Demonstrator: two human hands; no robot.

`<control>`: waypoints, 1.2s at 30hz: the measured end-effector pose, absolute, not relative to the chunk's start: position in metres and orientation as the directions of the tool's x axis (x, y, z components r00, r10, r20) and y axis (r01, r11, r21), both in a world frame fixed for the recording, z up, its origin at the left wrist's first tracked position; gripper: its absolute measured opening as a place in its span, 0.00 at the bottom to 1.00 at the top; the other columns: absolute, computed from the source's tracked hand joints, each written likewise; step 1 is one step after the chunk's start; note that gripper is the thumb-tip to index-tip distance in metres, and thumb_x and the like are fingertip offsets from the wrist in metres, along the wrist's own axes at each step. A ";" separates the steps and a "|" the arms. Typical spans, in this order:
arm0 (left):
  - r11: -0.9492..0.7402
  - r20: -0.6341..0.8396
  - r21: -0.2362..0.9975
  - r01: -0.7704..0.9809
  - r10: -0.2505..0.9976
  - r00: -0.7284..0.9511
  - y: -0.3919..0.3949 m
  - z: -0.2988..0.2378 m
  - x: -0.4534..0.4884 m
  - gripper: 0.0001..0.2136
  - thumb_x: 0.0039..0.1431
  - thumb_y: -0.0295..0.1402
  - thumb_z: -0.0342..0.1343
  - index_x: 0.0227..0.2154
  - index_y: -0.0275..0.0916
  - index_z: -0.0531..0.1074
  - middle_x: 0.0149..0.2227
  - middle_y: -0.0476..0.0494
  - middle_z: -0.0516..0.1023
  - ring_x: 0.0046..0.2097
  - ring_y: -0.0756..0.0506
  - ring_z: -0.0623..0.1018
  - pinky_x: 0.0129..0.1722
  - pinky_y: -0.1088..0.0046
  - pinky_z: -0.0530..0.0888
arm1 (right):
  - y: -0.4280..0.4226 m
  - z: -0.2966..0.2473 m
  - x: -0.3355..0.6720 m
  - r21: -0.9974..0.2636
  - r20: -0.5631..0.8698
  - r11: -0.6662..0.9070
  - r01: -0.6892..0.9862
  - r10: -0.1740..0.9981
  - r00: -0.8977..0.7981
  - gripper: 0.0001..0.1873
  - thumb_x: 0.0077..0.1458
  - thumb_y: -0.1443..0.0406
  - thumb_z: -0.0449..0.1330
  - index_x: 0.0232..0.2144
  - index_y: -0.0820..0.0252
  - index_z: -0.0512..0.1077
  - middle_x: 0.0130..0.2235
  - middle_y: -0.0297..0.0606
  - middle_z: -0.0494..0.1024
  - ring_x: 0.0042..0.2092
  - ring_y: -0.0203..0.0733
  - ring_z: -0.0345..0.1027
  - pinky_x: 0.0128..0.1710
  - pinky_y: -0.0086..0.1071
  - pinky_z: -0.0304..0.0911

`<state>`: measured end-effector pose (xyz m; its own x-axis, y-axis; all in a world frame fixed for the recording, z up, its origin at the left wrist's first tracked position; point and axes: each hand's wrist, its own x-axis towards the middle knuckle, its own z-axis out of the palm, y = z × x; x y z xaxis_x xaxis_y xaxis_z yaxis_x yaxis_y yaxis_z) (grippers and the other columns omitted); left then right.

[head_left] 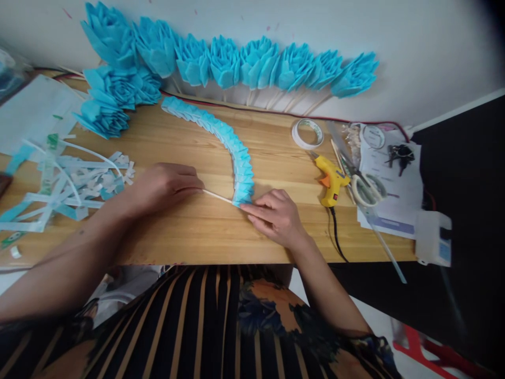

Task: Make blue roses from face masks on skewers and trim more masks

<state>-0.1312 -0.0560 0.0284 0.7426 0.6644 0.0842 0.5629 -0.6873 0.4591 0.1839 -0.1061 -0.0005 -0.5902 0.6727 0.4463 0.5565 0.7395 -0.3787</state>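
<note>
My left hand [173, 181] pinches one end of a thin pale wooden stick [216, 196]. The stick's other end meets the near end of a curved strip of folded blue petals [234, 145], which arcs away across the table. With its fingertips, my right hand [276, 213] presses on that near end of the strip, where the stick touches it. Its fingers are extended and lie low over the strip's edge; whether they grip anything beneath is hidden.
Finished blue flowers [258, 63] on sticks lean along the wall. Paper scraps [94, 179] cover the left. To the right lie a tape roll [295, 137], a yellow glue gun [333, 181] with its cord, scissors [366, 189], printed papers [410, 197] and keys [400, 155].
</note>
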 end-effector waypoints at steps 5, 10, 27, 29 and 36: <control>-0.696 0.113 0.459 0.553 0.663 0.740 -0.056 0.027 -0.131 0.16 0.73 0.38 0.46 0.39 0.39 0.78 0.38 0.42 0.80 0.38 0.45 0.78 0.37 0.70 0.68 | -0.106 -0.002 0.184 -0.380 0.438 0.729 0.569 0.684 -0.583 0.13 0.61 0.64 0.61 0.46 0.45 0.80 0.31 0.32 0.77 0.34 0.40 0.66 0.36 0.38 0.58; -0.711 0.157 0.450 0.540 0.658 0.736 -0.056 0.025 -0.132 0.15 0.72 0.37 0.48 0.37 0.38 0.78 0.37 0.42 0.80 0.37 0.46 0.78 0.36 0.72 0.69 | -0.106 -0.002 0.185 -0.433 0.500 0.697 0.571 0.713 -0.491 0.13 0.62 0.67 0.59 0.46 0.51 0.79 0.31 0.34 0.77 0.33 0.41 0.67 0.36 0.38 0.60; -0.685 0.102 0.467 0.558 0.669 0.736 -0.057 0.034 -0.136 0.15 0.72 0.35 0.47 0.40 0.39 0.79 0.40 0.42 0.79 0.40 0.46 0.76 0.39 0.70 0.69 | -0.105 0.000 0.183 -0.458 0.446 0.630 0.627 0.773 -0.451 0.10 0.63 0.65 0.58 0.39 0.52 0.81 0.31 0.35 0.79 0.34 0.42 0.69 0.36 0.39 0.61; -0.692 0.115 0.457 0.558 0.669 0.735 -0.056 0.035 -0.137 0.15 0.72 0.35 0.47 0.39 0.39 0.79 0.39 0.42 0.79 0.40 0.46 0.76 0.39 0.69 0.68 | -0.104 -0.001 0.182 -0.438 0.428 0.641 0.630 0.765 -0.481 0.10 0.63 0.64 0.59 0.40 0.52 0.81 0.31 0.35 0.79 0.34 0.42 0.69 0.37 0.39 0.60; -0.690 0.125 0.440 0.575 0.681 0.721 -0.054 0.037 -0.139 0.15 0.71 0.35 0.47 0.40 0.40 0.80 0.41 0.43 0.80 0.42 0.44 0.76 0.44 0.66 0.67 | -0.102 -0.002 0.181 -0.442 0.392 0.651 0.617 0.759 -0.519 0.09 0.63 0.63 0.59 0.41 0.50 0.80 0.32 0.33 0.80 0.35 0.41 0.69 0.40 0.40 0.59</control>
<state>-0.1386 -0.0542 0.0374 0.7214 0.6812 0.1249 0.5750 -0.6896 0.4402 0.1809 -0.1023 -0.0021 -0.5193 0.7592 0.3923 0.6172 0.6507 -0.4422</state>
